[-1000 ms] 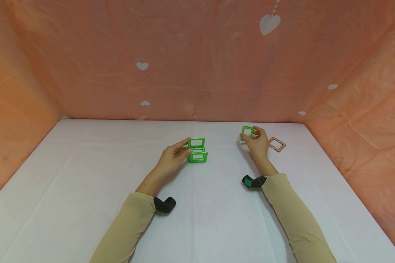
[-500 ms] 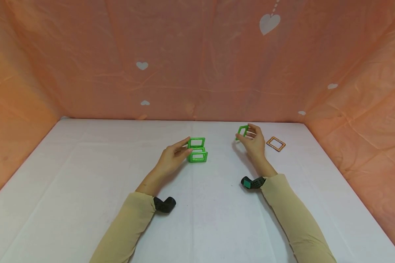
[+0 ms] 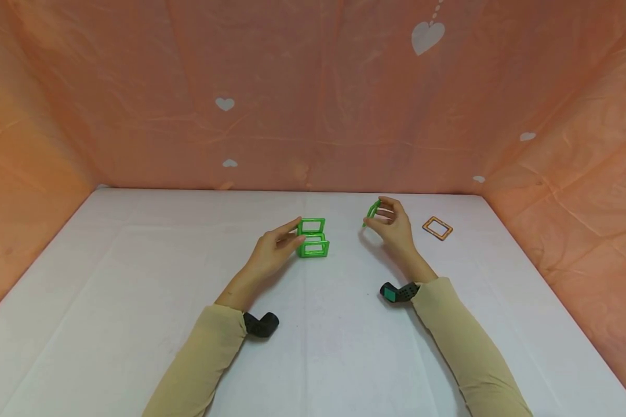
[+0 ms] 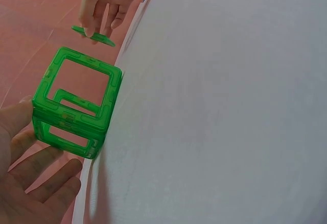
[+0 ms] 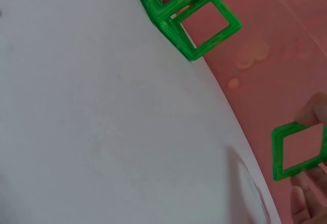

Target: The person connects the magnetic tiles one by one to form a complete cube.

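Pieces before you number three: one joined green structure [image 4: 66, 117] on the worktop [image 3: 339, 347], held by your left hand [image 3: 271, 255] between thumb and fingers; one loose green frame [image 3: 372, 211], raised, pinched in the grip of your right hand [image 3: 396, 231]; one orange frame [image 3: 432, 234] lying flat, rightmost. A gap separates loose frame and structure; the back edge [image 3: 302, 191] lies just beyond. Since a second ago, the loose frame has shifted left

I see a gap between green frames [image 3: 312, 233] and the green square [image 3: 371, 214] in the right hand [image 3: 397, 231]; table [image 3: 334, 347] between wrist cameras [image 3: 261, 325] free. Left hand [image 3: 272, 253] blocks frames' left side. Orange square [image 3: 432, 234] lies right; curtain [image 3: 313, 104] walls the back.
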{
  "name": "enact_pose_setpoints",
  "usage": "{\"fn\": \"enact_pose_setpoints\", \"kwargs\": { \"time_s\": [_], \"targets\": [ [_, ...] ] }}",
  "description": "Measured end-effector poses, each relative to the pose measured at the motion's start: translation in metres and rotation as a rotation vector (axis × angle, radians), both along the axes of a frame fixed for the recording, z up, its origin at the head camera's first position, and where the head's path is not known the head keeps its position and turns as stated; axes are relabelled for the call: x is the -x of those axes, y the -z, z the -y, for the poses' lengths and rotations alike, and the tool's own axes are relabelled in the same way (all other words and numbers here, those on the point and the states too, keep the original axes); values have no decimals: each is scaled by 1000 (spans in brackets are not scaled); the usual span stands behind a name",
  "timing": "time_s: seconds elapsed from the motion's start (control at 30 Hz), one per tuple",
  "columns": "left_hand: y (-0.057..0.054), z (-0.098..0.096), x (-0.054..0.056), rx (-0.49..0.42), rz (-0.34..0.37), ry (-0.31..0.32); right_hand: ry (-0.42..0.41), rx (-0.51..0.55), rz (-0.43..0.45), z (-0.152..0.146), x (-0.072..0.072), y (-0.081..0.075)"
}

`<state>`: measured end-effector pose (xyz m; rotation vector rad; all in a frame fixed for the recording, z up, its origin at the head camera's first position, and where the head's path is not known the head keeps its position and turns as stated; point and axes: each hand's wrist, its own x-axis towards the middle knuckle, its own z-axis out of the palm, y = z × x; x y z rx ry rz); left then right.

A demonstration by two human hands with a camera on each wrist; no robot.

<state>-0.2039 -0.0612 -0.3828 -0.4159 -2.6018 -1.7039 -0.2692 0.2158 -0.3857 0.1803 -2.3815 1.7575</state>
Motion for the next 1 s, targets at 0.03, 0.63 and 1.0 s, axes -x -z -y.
{"fn": "enact_pose_setpoints", "kwargs": {
  "time_s": [0.03, 0.63, 1.0],
  "targets": [
    [0, 0, 0, 2, 1, -1, -10, -1, 7, 1, 0, 0],
    [0, 1, -2, -3, 11, -5, -208, 69, -32, 10, -6, 0],
    [-1, 1, -2, 3, 25, -4, -295, 23, -56, 11, -6, 2]
  ]
}}
